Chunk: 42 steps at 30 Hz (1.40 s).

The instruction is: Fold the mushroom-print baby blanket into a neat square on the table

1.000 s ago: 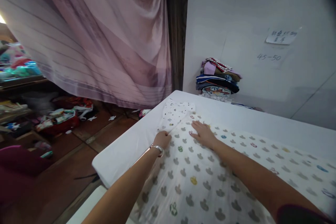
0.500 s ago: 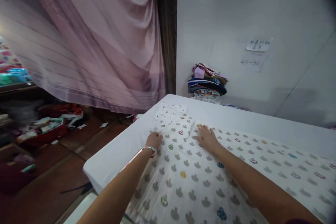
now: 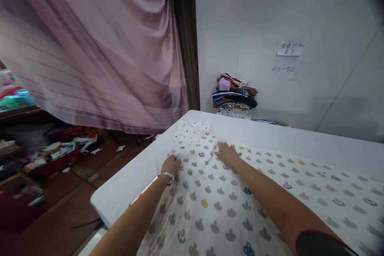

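A white cloth (image 3: 220, 192) printed with grey bunny heads and coloured mushrooms lies spread over the white table. My left hand (image 3: 171, 165), with a bracelet at the wrist, is closed on the cloth's left edge, fingers curled. My right hand (image 3: 228, 155) rests flat on the cloth farther right, fingers stretched out, near a crease. Beyond my left hand, a white piece of fabric with small dark specks (image 3: 189, 133) lies at the cloth's far left end. A thin, flat, red-and-white edged item (image 3: 144, 190) sticks out beside my left forearm.
A stack of folded fabrics (image 3: 235, 94) stands against the white wall at the table's far side. Handwritten paper notes (image 3: 290, 49) hang on the wall. A pink curtain (image 3: 129, 48) hangs at the left. Below it, a red container (image 3: 57, 158) with cloth items sits on the floor.
My right hand has slid slightly left across the cloth, toward my left hand. My left hand stays at the cloth's edge. The view has shifted a little.
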### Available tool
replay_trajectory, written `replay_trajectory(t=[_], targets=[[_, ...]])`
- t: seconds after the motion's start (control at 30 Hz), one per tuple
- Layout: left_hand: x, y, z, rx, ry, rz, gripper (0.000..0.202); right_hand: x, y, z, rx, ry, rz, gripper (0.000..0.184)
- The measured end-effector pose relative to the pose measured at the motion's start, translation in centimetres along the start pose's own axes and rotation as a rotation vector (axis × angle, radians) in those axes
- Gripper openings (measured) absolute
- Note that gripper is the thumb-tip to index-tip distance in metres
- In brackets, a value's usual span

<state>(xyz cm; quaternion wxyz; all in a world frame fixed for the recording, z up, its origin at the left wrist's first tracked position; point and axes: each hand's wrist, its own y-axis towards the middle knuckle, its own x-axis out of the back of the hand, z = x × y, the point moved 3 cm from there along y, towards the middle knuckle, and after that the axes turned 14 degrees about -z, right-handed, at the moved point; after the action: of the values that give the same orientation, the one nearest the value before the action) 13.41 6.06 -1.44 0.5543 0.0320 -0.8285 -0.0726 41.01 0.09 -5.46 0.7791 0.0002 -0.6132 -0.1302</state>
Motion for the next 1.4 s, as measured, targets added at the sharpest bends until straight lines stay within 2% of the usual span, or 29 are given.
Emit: replay_trajectory(t=[0.13, 0.3, 0.43, 0.53, 0.6, 0.7, 0.77, 0.9, 0.97, 1.1, 1.23, 1.3, 1.4], targets=[[-0.2, 0.2, 0.0, -0.013, 0.032, 0.013, 0.014, -0.3, 0.7, -0.9, -0.039, -0.011, -0.034, 0.062], [-0.5, 0.4, -0.1, -0.03, 0.037, 0.021, 0.014, -0.7, 1.1, -1.1, -0.018, -0.001, -0.108, 0.065], [-0.4, 0.5, -0.4, -0.036, 0.042, 0.018, 0.013, -0.8, 2.1, -1.8, -0.041, -0.008, -0.045, 0.067], [-0.5, 0.4, -0.4, -0.036, 0.044, 0.024, 0.013, 0.0, 2.2, -1.8, -0.051, 0.012, 0.016, 0.065], [-0.6, 0.5, -0.3, -0.035, 0.044, 0.036, 0.014, 1.1, 1.3, -1.7, -0.04, 0.013, -0.006, 0.066], [-0.8, 0.7, -0.1, -0.038, 0.042, 0.047, 0.014, 2.7, -1.7, -2.5, -0.017, -0.027, -0.104, 0.07], [-0.9, 0.9, -0.1, -0.044, 0.044, 0.048, 0.015, 3.2, -4.1, -4.1, -0.041, -0.068, -0.131, 0.073], [-0.9, 1.2, -0.3, -0.069, 0.059, 0.044, 0.016, 3.3, -7.7, -8.6, -0.237, -0.139, -0.086, 0.07], [-0.9, 1.2, -0.5, -0.081, 0.068, 0.042, 0.016, 3.4, -8.5, -10.1, -0.303, -0.146, -0.075, 0.067], [-0.9, 1.1, -0.6, -0.09, 0.074, 0.046, 0.018, 4.4, -9.9, -11.5, -0.274, -0.203, -0.19, 0.069], [-1.1, 1.1, -0.6, -0.075, 0.07, 0.057, 0.019, 4.4, -11.2, -13.1, -0.378, -0.212, -0.1, 0.067], [-1.2, 1.1, -0.6, -0.066, 0.066, 0.065, 0.018, 4.3, -11.4, -13.1, -0.395, -0.227, -0.105, 0.066], [-1.4, 1.0, -0.5, -0.048, 0.058, 0.076, 0.019, 3.9, -11.5, -11.5, -0.29, -0.239, -0.188, 0.067]])
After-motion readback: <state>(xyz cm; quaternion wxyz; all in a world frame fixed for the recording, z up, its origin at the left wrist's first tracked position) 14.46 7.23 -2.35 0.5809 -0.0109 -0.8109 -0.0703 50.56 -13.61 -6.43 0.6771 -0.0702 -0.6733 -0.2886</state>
